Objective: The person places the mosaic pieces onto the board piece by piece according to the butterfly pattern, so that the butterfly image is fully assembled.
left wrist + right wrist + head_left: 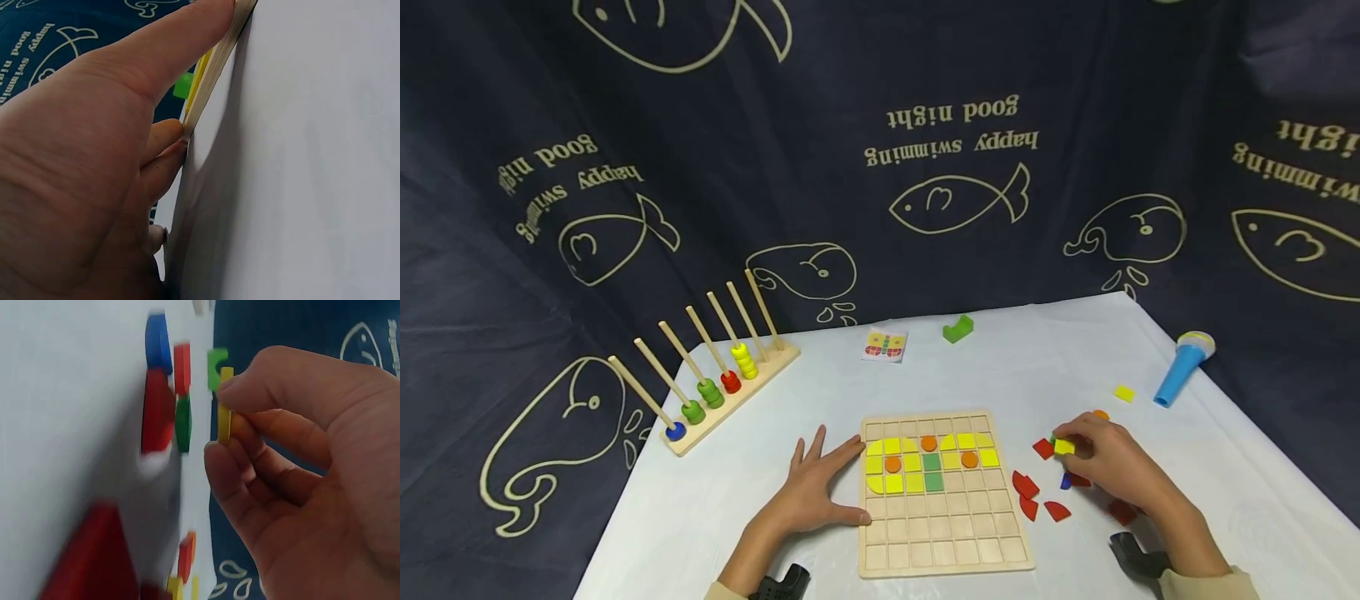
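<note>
My left hand (811,492) has its fingers spread, with the index fingertip and thumb at the left edge of a wooden grid board (943,529). In the left wrist view, the board's pale edge (215,69) runs along that hand's fingers. Yellow squares and quarter rounds, orange discs (928,443) and green squares (932,481) fill part of the upper rows. To the board's right, my right hand (1108,458) pinches a yellow square tile (225,406) between thumb and fingers, above the table. Beneath it lie red pieces (1043,448), a blue piece (159,341) and a green piece (183,423).
Red quarter rounds (1057,511) lie beside the board, and a yellow tile (1124,393) farther back. A peg rack with coloured rings (730,404) stands at left. A butterfly picture card (884,346), a green block (958,329) and a toy microphone (1183,369) are toward the back.
</note>
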Demonstrator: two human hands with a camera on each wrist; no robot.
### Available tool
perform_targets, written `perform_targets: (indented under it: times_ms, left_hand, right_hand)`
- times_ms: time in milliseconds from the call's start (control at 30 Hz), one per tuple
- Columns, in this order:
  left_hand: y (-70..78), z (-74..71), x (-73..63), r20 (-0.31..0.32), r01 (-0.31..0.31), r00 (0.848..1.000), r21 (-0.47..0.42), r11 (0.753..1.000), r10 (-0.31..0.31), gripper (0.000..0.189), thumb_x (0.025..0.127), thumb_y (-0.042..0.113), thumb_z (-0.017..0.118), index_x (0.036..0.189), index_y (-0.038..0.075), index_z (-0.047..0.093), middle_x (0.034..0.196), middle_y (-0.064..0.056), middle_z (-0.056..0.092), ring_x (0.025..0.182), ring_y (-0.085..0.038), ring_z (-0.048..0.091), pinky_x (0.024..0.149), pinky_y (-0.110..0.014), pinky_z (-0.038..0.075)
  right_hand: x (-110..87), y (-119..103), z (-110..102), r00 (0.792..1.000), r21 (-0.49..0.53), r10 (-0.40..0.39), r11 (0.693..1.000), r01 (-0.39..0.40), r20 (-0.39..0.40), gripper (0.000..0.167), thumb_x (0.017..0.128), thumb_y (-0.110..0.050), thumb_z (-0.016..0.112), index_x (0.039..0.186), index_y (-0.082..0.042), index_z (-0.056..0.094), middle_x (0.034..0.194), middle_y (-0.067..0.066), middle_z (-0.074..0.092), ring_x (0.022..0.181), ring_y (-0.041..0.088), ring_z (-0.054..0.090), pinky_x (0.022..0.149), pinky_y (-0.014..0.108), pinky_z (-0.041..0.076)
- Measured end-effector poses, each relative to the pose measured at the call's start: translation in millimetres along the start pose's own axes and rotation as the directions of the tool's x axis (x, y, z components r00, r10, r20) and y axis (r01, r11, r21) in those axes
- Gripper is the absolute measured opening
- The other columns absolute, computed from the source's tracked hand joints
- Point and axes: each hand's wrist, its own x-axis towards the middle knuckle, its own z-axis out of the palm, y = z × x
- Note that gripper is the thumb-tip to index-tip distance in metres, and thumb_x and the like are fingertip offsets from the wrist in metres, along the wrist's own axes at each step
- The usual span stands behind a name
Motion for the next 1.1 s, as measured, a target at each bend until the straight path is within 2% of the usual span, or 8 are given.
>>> perform_targets:
  times_ms: [133, 400, 600, 700, 900, 1100]
  left_hand:
    - [-0.1, 0.5, -0.5, 0.001, -0.002, 1.000, -0.002, 1.000, 0.002, 0.106, 0.060, 0.075, 0.072, 0.147, 0.023, 0.042, 0.150, 0.008, 0.037, 0.142, -0.042, 0.002, 0.106, -0.065, -0.006]
    - [-2.5, 1.6, 0.5, -0.004, -0.011, 1.000, -0.005, 1.000, 0.011, 0.106, 0.060, 0.075, 0.072, 0.147, 0.022, 0.043, 0.151, 0.008, 0.037, 0.142, -0.043, 0.003, 0.106, -0.066, -0.006]
    - [-1.2, 0.4, 0.0, -0.003, -0.002, 1.000, -0.011, 1.000, 0.002, 0.107, 0.059, 0.075, 0.072, 0.147, 0.022, 0.043, 0.151, 0.008, 0.036, 0.142, -0.043, 0.002, 0.106, -0.066, -0.007]
    - [-1.6, 0.8, -0.3, -0.004, -0.003, 1.000, -0.010, 1.000, 0.003, 0.107, 0.059, 0.075, 0.072, 0.147, 0.021, 0.043, 0.151, 0.007, 0.037, 0.142, -0.043, 0.003, 0.106, -0.066, -0.006]
    - [-2.8, 0.9, 0.1, -0.004, 0.002, 1.000, -0.002, 1.000, -0.002, 0.107, 0.059, 0.076, 0.071, 0.146, 0.022, 0.043, 0.150, 0.008, 0.037, 0.142, -0.043, 0.003, 0.106, -0.067, -0.006]
    - [-3.9, 1.7, -0.4, 0.000, -0.004, 1.000, 0.000, 1.000, 0.004, 0.107, 0.059, 0.077, 0.071, 0.147, 0.022, 0.043, 0.151, 0.007, 0.036, 0.142, -0.043, 0.003, 0.106, -0.067, -0.006]
  right_hand:
    - [2.4, -14, 7, 1.000, 0.015, -0.021, 1.000, 0.021, 0.007, 0.032, 0.076, -0.014, 0.078, 0.107, -0.011, 0.071, 0.100, -0.002, 0.061, 0.086, 0.018, 0.053, 0.078, 0.036, 0.052]
    - [8.7, -45, 22, 0.994, 0.004, -0.080, 0.997, 0.080, 0.079, 0.031, 0.076, -0.014, 0.078, 0.106, -0.013, 0.072, 0.093, -0.008, 0.058, 0.080, 0.014, 0.051, 0.069, 0.026, 0.049]
    - [11.7, -63, 33, 0.984, -0.011, -0.152, 0.988, 0.153, 0.098, 0.029, 0.075, -0.015, 0.077, 0.104, -0.016, 0.073, 0.097, -0.013, 0.059, 0.086, 0.011, 0.051, 0.079, 0.031, 0.049]
    - [13.2, -69, 40, 0.970, -0.019, -0.213, 0.976, 0.216, 0.114, 0.027, 0.076, -0.014, 0.076, 0.102, -0.016, 0.073, 0.097, -0.013, 0.060, 0.086, 0.010, 0.052, 0.079, 0.031, 0.049]
    - [16.0, -84, 51, 0.929, -0.005, -0.332, 0.941, 0.337, 0.163, 0.028, 0.078, -0.013, 0.073, 0.105, -0.017, 0.074, 0.093, -0.014, 0.058, 0.080, 0.009, 0.051, 0.070, 0.025, 0.045]
    - [17.8, -97, 59, 0.895, -0.012, -0.402, 0.911, 0.412, 0.194, 0.025, 0.079, -0.012, 0.072, 0.103, -0.015, 0.074, 0.092, -0.014, 0.057, 0.083, 0.006, 0.052, 0.075, 0.028, 0.047]
